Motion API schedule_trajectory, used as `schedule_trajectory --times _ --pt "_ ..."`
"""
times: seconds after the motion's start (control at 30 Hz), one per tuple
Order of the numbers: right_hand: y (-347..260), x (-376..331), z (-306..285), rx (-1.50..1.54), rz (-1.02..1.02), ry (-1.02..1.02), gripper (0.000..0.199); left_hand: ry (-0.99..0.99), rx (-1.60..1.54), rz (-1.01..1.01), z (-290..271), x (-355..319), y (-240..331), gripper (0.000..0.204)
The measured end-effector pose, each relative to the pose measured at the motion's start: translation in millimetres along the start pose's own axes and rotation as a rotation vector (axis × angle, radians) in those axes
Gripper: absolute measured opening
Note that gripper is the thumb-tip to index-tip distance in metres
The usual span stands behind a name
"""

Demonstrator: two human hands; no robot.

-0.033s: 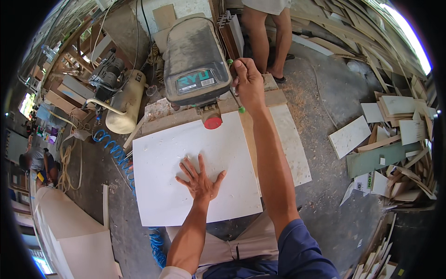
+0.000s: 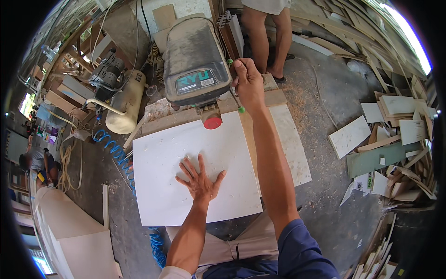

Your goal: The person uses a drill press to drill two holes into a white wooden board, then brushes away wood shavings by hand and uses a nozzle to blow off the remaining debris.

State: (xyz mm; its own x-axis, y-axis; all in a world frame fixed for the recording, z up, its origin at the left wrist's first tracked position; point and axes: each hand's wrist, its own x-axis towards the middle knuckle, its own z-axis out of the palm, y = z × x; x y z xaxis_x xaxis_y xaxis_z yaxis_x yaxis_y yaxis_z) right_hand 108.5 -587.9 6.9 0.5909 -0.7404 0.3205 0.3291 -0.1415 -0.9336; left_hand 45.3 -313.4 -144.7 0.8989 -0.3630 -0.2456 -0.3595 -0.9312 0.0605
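White panel (image 2: pixel 186 158) lies flat under my left hand (image 2: pixel 200 182), fingers spread open, nothing gripped. At one o'clock, my right hand (image 2: pixel 248 81) grips the drill press (image 2: pixel 195 60) feed lever (image 2: pixel 236 95); nothing has shifted between frames, so drilling looks poised.

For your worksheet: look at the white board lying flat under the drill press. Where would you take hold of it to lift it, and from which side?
Grip the white board probably at its near edge, which appears to overhang its support toward the person, so fingers can curl under. The far edge sits beneath the drill press. The left hand presses flat on the board; the right hand grips the feed lever.
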Motion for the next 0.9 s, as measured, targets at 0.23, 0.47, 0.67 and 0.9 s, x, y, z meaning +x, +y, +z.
schedule_trajectory --times 0.23,0.47,0.67,0.9 --pt "0.0 -2.1 -1.9 0.017 -0.015 -0.005 0.026 0.004 0.006 0.01 1.0 0.4 0.4 0.116" --pt "-3.0 -6.3 -1.8 -0.005 -0.018 -0.006 0.025 0.001 0.01 0.004 -2.2 -0.2 1.4 0.116" --pt "-3.2 -7.3 -3.9 -0.007 -0.011 -0.006 0.025 0.007 0.002 0.01 -2.6 -0.4 1.3 0.116" --pt "-4.2 -9.9 -4.5 -0.012 0.003 -0.009 0.025 -0.003 -0.001 0.004 -3.0 -0.6 1.5 0.116"
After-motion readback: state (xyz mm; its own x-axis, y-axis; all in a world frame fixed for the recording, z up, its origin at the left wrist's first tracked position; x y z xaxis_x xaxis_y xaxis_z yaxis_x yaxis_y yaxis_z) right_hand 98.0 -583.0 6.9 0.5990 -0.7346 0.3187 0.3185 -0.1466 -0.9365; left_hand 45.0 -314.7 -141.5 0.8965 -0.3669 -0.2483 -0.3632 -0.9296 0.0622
